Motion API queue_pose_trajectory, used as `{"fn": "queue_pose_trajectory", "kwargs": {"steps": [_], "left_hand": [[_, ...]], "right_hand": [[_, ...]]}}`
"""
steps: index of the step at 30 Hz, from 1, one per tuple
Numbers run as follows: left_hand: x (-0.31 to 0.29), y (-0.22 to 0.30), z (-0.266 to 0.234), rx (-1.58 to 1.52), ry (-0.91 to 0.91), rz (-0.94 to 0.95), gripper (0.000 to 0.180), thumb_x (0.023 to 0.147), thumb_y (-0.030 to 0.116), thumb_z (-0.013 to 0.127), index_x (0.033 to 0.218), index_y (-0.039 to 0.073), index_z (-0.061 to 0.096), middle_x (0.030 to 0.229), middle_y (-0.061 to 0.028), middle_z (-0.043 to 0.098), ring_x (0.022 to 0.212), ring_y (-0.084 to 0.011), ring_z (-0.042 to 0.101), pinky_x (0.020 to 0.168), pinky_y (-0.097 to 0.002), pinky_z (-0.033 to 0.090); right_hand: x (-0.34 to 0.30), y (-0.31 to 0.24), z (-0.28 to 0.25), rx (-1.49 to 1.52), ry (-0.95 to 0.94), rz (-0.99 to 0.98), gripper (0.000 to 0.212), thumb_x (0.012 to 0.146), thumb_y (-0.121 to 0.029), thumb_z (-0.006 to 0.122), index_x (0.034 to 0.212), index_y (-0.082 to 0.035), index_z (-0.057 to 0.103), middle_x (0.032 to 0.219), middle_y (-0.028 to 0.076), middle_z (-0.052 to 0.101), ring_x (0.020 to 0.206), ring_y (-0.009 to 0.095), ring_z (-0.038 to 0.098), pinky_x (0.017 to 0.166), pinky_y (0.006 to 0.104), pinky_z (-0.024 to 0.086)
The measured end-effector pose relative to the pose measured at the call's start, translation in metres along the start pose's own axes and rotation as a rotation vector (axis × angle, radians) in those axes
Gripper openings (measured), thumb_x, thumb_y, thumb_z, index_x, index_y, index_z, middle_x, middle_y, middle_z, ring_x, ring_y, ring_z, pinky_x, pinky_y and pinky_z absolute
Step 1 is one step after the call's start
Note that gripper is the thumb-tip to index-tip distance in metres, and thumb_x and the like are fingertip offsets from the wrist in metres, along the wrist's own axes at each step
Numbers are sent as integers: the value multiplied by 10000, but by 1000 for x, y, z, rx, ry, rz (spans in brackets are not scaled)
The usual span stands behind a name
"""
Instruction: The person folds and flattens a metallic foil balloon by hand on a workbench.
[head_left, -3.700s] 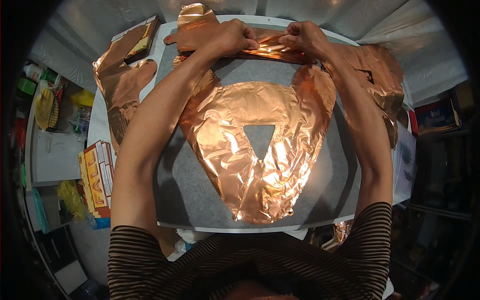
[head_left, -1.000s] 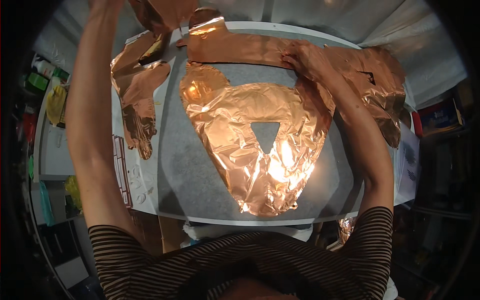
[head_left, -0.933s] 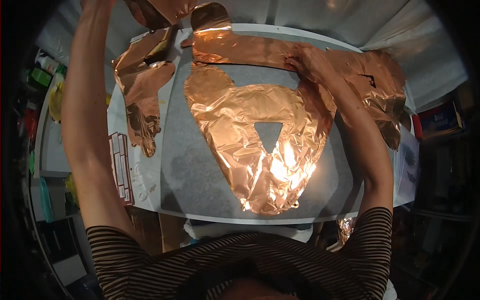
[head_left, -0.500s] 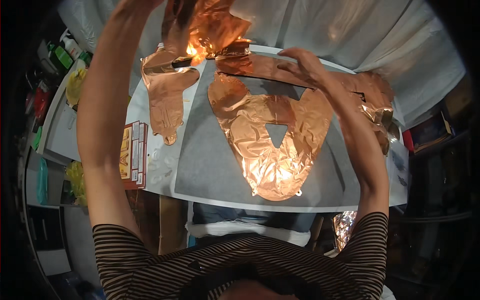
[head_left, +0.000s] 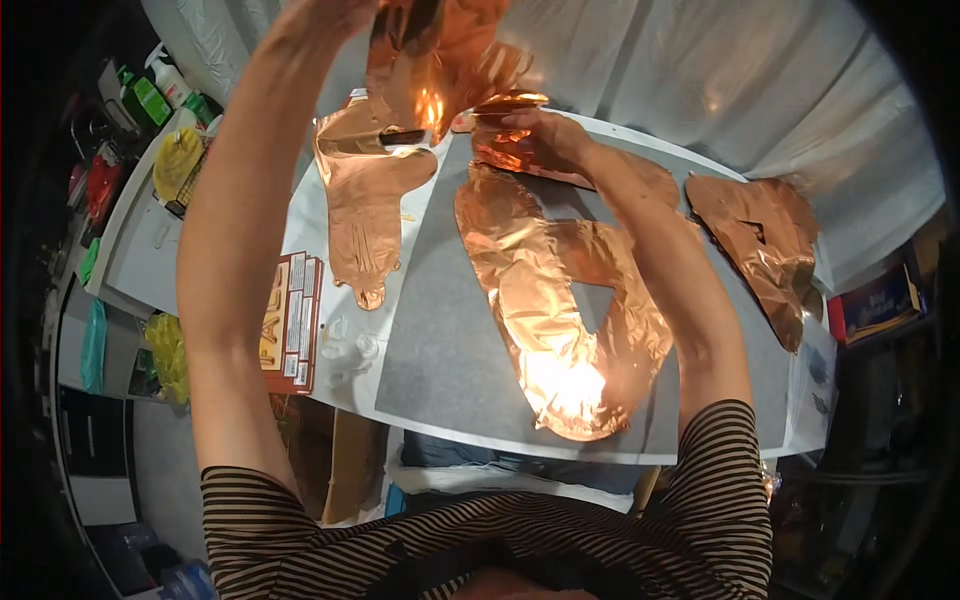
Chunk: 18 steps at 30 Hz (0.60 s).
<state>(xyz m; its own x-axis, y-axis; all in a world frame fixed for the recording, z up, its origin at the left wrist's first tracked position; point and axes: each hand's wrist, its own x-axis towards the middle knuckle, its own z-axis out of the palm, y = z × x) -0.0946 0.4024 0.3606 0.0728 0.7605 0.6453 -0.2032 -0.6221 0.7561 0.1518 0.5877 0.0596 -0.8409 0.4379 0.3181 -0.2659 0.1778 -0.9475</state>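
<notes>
Flat, uninflated copper foil balloons in letter-like shapes lie about the table. My left hand [head_left: 345, 12], partly cut off by the top edge, is closed on a raised copper foil balloon [head_left: 440, 50] hanging over the table's back edge. My right hand [head_left: 558, 140] pinches folded copper foil at the back; I cannot tell if it belongs to the raised balloon or to the long foil strip [head_left: 640, 178] behind its wrist. Under my right forearm, partly hidden, lies a crinkled A-shaped foil balloon [head_left: 525, 310], point toward me. A bent foil balloon [head_left: 362, 220] lies left, another with a small slit [head_left: 765, 250] right.
The white table [head_left: 345, 385] carries a grey mat [head_left: 430, 340]. Red printed packages [head_left: 303, 330] lie at its left edge. Beyond stand bottles [head_left: 145, 95] and yellow bags [head_left: 178, 160]. Pale curtains [head_left: 700, 70] hang behind; a dark book [head_left: 880, 305] is at right.
My right hand has moved left and down from an open pose and closed on the foil. The raised foil has shifted right. The right-hand balloon now lies apart from the strip. The view has shifted.
</notes>
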Motion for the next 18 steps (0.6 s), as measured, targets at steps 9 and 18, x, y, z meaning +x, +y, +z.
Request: {"fn": "queue_pose_trajectory", "kwargs": {"steps": [9, 18], "left_hand": [[3, 51, -118, 148, 151, 132, 223, 1053, 289, 668, 1104, 81, 729, 938, -47, 764, 765, -152, 722, 652, -286, 586], [-40, 51, -23, 129, -56, 54, 252, 1058, 292, 659, 1087, 48, 714, 872, -43, 743, 654, -126, 679, 602, -273, 582]], "right_hand": [[33, -31, 54, -1342, -31, 380, 563, 1017, -438, 626, 1468, -102, 594, 1462, 200, 605, 1338, 390, 583, 1130, 469, 470], [23, -111, 46, -671, 517, 23, 480, 1115, -401, 520, 1417, -48, 642, 1232, 113, 757, 1065, 205, 717, 881, 334, 580]]}}
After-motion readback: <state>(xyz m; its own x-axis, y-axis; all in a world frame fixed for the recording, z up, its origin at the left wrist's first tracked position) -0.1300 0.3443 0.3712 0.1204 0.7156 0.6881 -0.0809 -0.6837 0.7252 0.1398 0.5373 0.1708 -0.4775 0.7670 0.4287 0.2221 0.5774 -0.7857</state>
